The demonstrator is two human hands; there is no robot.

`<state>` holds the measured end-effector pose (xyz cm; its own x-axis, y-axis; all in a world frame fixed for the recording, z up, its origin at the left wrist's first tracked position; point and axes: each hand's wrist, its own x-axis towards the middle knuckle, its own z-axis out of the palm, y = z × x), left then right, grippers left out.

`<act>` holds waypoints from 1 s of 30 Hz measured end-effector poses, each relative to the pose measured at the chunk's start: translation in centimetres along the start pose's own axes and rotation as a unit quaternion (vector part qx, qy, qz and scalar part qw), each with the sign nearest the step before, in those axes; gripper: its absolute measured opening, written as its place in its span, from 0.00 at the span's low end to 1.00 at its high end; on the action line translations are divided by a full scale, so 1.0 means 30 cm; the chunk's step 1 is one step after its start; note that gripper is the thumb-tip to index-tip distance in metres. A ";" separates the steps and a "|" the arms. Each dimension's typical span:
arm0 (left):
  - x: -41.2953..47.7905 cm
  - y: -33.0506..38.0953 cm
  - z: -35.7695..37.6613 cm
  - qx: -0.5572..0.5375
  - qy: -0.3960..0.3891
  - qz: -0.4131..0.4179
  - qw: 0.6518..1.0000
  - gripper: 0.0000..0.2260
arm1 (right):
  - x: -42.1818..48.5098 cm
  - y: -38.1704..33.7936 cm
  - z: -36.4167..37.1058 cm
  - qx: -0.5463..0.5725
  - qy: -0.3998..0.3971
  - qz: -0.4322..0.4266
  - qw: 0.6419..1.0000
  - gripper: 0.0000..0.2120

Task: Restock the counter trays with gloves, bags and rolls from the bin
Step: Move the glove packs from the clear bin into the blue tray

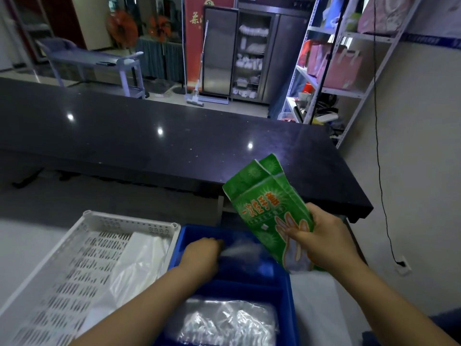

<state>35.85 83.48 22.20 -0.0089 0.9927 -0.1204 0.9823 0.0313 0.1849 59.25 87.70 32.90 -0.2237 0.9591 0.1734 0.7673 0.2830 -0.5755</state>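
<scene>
Nearest us, at 6 o'clock, the blue bin (244, 288) holds a clear bag pack (224, 323) in its near compartment. Just beyond, our left hand (202, 255) reaches down into the far compartment, fingers curled toward a pale, blurred wrapper (239, 248). We cannot tell whether it has hold of it. At 3 o'clock from that hand, our right hand (321, 243) grips the green glove packet (264, 211) by its lower half, thumb across the printed face, raised above the bin's right rim. The packet's long axis runs from 5 o'clock at the hand up to 11 o'clock at its free top. The white tray (129, 218) lies at 9 o'clock from the packet, across the whole bin, with a white bag (142, 258) along its right side. We judge that the coming move turns on this gap: the packet must travel leftward over the bin and our left forearm, although the left hand is nearer the tray. Farthest, at 12 o'clock, stretches the dark worktop (174, 136).
</scene>
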 end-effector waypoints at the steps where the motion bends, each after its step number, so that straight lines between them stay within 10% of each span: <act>1: -0.024 0.003 -0.015 0.019 0.023 0.006 1.000 0.12 | 0.007 -0.015 0.003 -0.001 0.003 -0.009 1.000 0.10; 9: -0.309 0.007 -0.057 0.051 0.094 0.064 0.992 0.12 | 0.043 -0.136 0.124 -0.045 0.010 -0.154 0.987 0.11; 16: -0.467 -0.017 -0.040 0.054 0.126 0.110 0.985 0.17 | 0.096 -0.138 0.273 -0.297 -0.184 -0.205 0.914 0.13; 22: -0.500 -0.012 -0.044 0.043 0.152 0.106 0.982 0.18 | 0.162 -0.145 0.329 -0.203 -0.359 -0.138 0.900 0.13; 30: -0.491 -0.017 -0.030 0.050 0.125 0.094 0.986 0.18 | 0.149 -0.056 0.458 -0.342 -0.160 -0.211 0.902 0.31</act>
<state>35.31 68.94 24.76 0.1406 0.9781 0.1533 0.9845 -0.1545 0.0825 48.69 91.57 23.67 -0.6601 0.7501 -0.0406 0.7402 0.6587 0.1351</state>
